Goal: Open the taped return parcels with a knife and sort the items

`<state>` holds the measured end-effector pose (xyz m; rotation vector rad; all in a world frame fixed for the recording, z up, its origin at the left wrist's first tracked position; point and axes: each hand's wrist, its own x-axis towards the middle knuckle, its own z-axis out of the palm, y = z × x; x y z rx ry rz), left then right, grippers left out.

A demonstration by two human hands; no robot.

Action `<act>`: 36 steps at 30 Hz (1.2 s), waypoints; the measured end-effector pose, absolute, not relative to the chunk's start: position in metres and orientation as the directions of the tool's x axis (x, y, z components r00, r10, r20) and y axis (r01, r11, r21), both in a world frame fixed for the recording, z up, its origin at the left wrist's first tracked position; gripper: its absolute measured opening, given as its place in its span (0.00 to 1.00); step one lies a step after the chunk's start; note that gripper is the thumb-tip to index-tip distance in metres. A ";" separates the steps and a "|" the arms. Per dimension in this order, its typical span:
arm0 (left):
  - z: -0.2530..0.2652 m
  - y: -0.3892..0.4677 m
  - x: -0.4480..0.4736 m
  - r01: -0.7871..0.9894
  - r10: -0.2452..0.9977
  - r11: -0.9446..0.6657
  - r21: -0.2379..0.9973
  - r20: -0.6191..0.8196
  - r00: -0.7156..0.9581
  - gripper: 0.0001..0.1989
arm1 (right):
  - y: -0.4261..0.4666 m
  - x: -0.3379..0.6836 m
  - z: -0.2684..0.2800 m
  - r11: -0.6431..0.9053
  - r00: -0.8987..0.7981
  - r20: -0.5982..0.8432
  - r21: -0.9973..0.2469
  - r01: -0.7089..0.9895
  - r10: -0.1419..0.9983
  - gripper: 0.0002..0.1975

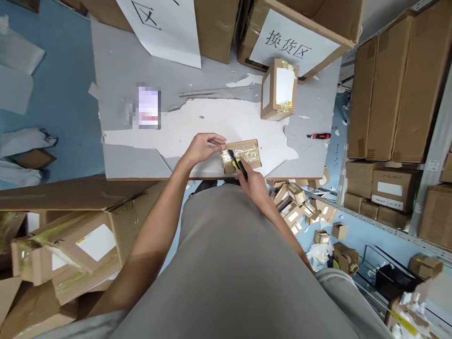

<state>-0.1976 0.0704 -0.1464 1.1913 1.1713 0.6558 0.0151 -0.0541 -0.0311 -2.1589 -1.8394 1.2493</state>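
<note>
A small cardboard box [249,149] wrapped in shiny clear tape lies near the front edge of the table. In my right hand [251,181] is a black and yellow box cutter [238,164], its fingers wrapped round the handle and its tip over the taped top of the box. My left hand [205,147] is at the box's left end, fingers stretched out, with the fingertips at its upper left corner. Whether those fingertips press on the box I cannot tell.
A taller taped box [267,96] with white labels stands behind, and a red and black cutter [319,136] lies at the right. Large open cartons [219,28] line the table's back. A big carton of parcels [134,221] is at lower left; shelves [432,165] rise on the right.
</note>
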 end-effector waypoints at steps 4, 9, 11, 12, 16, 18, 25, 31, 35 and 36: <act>-0.150 0.075 -0.200 0.167 0.875 0.283 0.945 -0.325 0.359 0.18 | -0.051 -0.011 -0.029 -0.270 0.006 -0.610 -0.342 0.900 0.793 0.32; -0.155 0.075 -0.200 0.149 0.873 0.279 0.949 -0.315 0.372 0.20 | -0.054 -0.026 -0.025 -0.272 0.040 -0.624 -0.282 0.920 0.780 0.32; -0.156 0.075 -0.200 0.132 0.871 0.283 0.950 -0.313 0.378 0.22 | -0.055 -0.032 -0.022 -0.267 0.052 -0.624 -0.257 0.929 0.780 0.31; -0.157 0.075 -0.200 0.124 0.870 0.286 0.950 -0.312 0.381 0.23 | -0.054 -0.034 -0.020 -0.265 0.059 -0.625 -0.242 0.933 0.778 0.31; -0.160 0.074 -0.199 0.096 0.868 0.310 0.946 -0.323 0.378 0.26 | -0.046 -0.048 -0.011 -0.268 0.100 -0.641 -0.169 0.949 0.761 0.31; -0.161 0.073 -0.198 0.089 0.873 0.325 0.942 -0.335 0.356 0.26 | -0.041 -0.056 -0.006 -0.256 0.120 -0.647 -0.120 0.959 0.753 0.30; -0.158 0.061 -0.190 0.114 0.896 0.312 0.943 -0.332 0.296 0.16 | -0.041 -0.077 0.000 -0.201 0.165 -0.687 0.028 0.979 0.708 0.32; -0.155 0.055 -0.189 0.155 0.918 0.282 0.947 -0.314 0.244 0.12 | -0.042 -0.080 0.004 -0.155 0.119 -0.687 0.009 0.988 0.717 0.33; -0.150 0.050 -0.185 0.212 0.921 0.280 0.936 -0.325 0.215 0.11 | -0.046 -0.078 0.013 -0.172 0.128 -0.704 0.009 0.985 0.698 0.30; -0.149 0.048 -0.184 0.227 0.923 0.277 0.934 -0.324 0.206 0.11 | -0.045 -0.077 0.014 -0.174 0.123 -0.704 -0.001 0.985 0.699 0.28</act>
